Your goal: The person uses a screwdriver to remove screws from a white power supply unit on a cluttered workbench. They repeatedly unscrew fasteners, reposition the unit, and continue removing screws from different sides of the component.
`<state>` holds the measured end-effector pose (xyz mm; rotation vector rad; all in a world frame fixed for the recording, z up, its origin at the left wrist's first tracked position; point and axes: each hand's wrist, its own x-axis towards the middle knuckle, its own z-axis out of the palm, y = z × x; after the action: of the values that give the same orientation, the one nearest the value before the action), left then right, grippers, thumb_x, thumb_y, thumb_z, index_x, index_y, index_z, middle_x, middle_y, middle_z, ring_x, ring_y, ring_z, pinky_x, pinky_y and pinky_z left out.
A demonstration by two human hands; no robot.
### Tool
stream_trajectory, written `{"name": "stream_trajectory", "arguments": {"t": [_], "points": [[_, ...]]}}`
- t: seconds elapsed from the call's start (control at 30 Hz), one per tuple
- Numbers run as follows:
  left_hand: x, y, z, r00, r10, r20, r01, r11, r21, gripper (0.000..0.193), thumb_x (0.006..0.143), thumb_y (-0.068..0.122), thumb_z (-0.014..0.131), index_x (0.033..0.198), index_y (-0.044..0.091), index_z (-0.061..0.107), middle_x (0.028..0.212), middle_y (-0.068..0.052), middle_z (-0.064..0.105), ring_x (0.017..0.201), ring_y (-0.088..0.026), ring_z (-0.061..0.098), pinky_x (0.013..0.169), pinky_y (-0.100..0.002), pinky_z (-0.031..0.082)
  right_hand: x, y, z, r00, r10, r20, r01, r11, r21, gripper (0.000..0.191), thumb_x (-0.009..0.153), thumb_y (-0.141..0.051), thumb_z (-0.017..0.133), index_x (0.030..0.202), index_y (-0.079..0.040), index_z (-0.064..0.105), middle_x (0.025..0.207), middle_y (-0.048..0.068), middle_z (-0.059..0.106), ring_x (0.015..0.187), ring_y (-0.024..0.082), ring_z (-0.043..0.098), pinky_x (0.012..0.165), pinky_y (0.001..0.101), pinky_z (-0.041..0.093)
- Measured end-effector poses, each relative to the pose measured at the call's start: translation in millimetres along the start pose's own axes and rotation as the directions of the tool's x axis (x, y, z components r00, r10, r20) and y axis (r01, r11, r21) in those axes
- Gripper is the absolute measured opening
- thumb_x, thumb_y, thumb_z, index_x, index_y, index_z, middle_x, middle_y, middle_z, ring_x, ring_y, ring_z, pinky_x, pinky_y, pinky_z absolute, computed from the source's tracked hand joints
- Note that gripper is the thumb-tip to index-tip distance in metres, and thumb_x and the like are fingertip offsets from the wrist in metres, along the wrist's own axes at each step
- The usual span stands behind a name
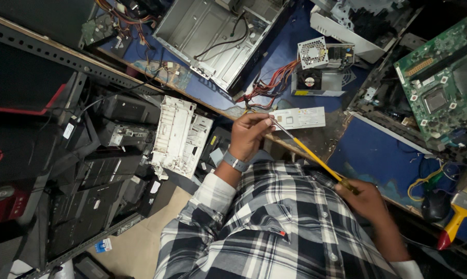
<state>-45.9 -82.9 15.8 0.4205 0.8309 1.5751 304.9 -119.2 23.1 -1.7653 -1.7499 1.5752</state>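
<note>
My left hand, with a grey watch on its wrist, pinches the metal tip of a long screwdriver between its fingertips. My right hand is closed around the handle end of the screwdriver, whose yellow shaft runs diagonally between the hands above my plaid shirt. Just beyond the left fingertips a flat white drive unit lies at the edge of the blue workbench.
On the bench are an open grey computer case, a power supply with fans and red wires, a green motherboard, a black mouse and a red-and-yellow tool. A white plastic panel and black drives are stacked at left.
</note>
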Motion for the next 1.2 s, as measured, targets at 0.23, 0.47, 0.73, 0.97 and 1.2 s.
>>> {"name": "stream_trajectory", "arguments": {"t": [0.23, 0.47, 0.73, 0.97, 1.2], "points": [[7, 5, -16, 0.996, -0.039, 0.08, 0.023, 0.982, 0.189, 0.022, 0.093, -0.001, 0.073, 0.114, -0.004, 0.069, 0.107, -0.015, 0.075, 0.097, -0.021, 0.074, 0.09, -0.036, 0.063, -2, -4, -14, 0.994, 0.035, 0.106, -0.051, 0.987, 0.149, 0.036, 0.087, -0.034, 0.073, 0.107, -0.005, 0.073, 0.084, -0.001, 0.073, 0.078, 0.008, 0.064, 0.07, 0.0263, 0.051], [11, -12, -30, 0.993, -0.104, 0.063, 0.093, 0.983, 0.158, 0.022, 0.095, 0.0, 0.073, 0.116, -0.003, 0.068, 0.106, -0.014, 0.075, 0.095, -0.021, 0.074, 0.088, -0.034, 0.061, -3, 10, -20, 0.978, 0.031, 0.207, -0.085, 0.963, 0.257, 0.039, 0.093, -0.035, 0.072, 0.105, 0.002, 0.075, 0.086, 0.005, 0.07, 0.079, 0.012, 0.061, 0.071, 0.0297, 0.049], [3, -62, -36, 0.874, -0.402, -0.274, 0.376, 0.915, -0.144, 0.015, 0.096, 0.006, 0.071, 0.099, 0.008, 0.057, 0.106, -0.009, 0.073, 0.103, -0.021, 0.073, 0.091, -0.035, 0.061, -21, 2, -9, 0.973, 0.23, -0.004, -0.226, 0.954, -0.195, 0.04, 0.09, -0.045, 0.071, 0.105, -0.009, 0.079, 0.079, 0.01, 0.073, 0.073, 0.019, 0.063, 0.069, 0.034, 0.052], [8, -68, -33, 0.822, -0.505, -0.264, 0.47, 0.863, -0.185, 0.014, 0.097, 0.009, 0.067, 0.109, 0.006, 0.062, 0.118, -0.009, 0.07, 0.115, -0.022, 0.068, 0.098, -0.035, 0.056, -42, -54, -10, 0.966, 0.197, -0.165, -0.249, 0.878, -0.409, 0.049, 0.085, -0.055, 0.068, 0.106, -0.013, 0.079, 0.087, 0.016, 0.077, 0.081, 0.035, 0.075, 0.072, 0.0413, 0.056], [5, -68, -29, 0.812, -0.566, -0.142, 0.504, 0.804, -0.315, 0.018, 0.095, 0.002, 0.062, 0.113, 0.004, 0.061, 0.127, -0.011, 0.068, 0.119, -0.022, 0.067, 0.099, -0.035, 0.055, -65, -117, -8, 0.971, 0.085, -0.224, -0.22, 0.686, -0.693, 0.043, 0.091, -0.055, 0.065, 0.109, -0.019, 0.078, 0.085, 0.014, 0.076, 0.075, 0.036, 0.073, 0.067, 0.0457, 0.057]]}}
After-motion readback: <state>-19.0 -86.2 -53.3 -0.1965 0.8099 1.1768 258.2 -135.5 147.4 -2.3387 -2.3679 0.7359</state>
